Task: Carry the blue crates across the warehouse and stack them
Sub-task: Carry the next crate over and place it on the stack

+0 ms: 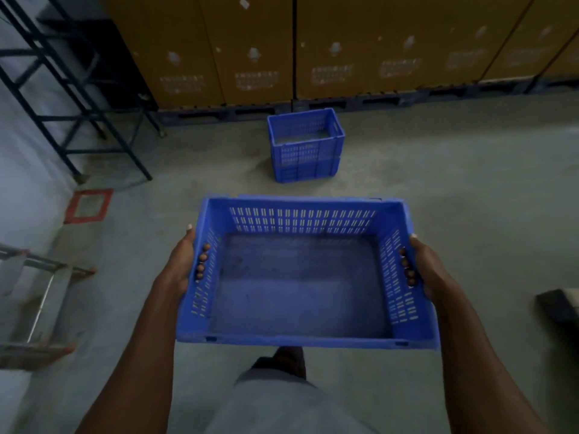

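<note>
Blue plastic fills the middle of the head view: an empty slotted crate (300, 270) is held level in front of the person, above the concrete floor (438, 183). The left hand (185, 261) grasps its left wall and the right hand (423, 267) its right wall, fingers of each hooked through the handle slots, thumbs over the rim. Ahead, well apart from the carried crate, a stack of blue crates (305, 145) stands on the floor just before the pallets that bear tall brown cartons (250, 48).

The carrying step looks to be in hand, with stacking not yet done. The next move likely calls for closing in on the stack, squaring the crate's base over the top rim, and lowering it evenly so it seats.

Pale labels on the cartons are too blurred to read. A red square outline (89, 205) marks the floor at left, near a dark metal rack (78, 98).
</note>
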Demonstrator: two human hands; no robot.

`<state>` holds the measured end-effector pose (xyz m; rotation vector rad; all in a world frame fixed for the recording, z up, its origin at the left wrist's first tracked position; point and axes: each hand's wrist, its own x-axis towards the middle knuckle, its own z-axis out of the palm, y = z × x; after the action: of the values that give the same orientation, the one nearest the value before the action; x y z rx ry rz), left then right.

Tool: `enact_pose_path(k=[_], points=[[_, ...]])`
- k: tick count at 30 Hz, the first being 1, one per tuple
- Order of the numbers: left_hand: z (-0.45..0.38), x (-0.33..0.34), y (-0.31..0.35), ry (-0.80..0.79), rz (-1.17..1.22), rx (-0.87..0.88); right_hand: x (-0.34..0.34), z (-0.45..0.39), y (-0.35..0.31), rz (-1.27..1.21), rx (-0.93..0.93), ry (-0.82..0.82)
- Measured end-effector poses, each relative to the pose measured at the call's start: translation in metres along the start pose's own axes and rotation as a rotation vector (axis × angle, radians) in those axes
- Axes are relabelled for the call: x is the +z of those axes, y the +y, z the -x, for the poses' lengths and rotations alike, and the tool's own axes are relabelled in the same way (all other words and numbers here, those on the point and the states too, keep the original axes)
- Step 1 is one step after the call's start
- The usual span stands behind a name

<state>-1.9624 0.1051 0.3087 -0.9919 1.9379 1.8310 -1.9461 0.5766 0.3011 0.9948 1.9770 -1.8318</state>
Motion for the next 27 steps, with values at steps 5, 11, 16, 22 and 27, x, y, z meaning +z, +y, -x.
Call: enact_pose_path(k=[5, 11, 16, 22, 27], points=[[-0.092, 0.042, 0.073, -0.002, -0.003, -0.016, 0.017, -0.089, -0.086, -0.004, -0.033, 0.033], [-0.18, 0.101, 0.175, -0.001, -0.041, -0.003, 0.027, -0.186, -0.169, -0.009, -0.022, 0.06], [-0.26, 0.156, 0.244, 0.009, -0.04, -0.034, 0.031, -0.291, -0.231, -0.002, 0.009, 0.022], [-0.341, 0.223, 0.332, 0.038, -0.022, -0.052, 0.031, -0.424, -0.332, 0.054, 0.035, -0.06], [-0.41, 0.272, 0.388, 0.077, 0.001, -0.045, 0.046, -0.527, -0.422, 0.112, 0.046, -0.106]])
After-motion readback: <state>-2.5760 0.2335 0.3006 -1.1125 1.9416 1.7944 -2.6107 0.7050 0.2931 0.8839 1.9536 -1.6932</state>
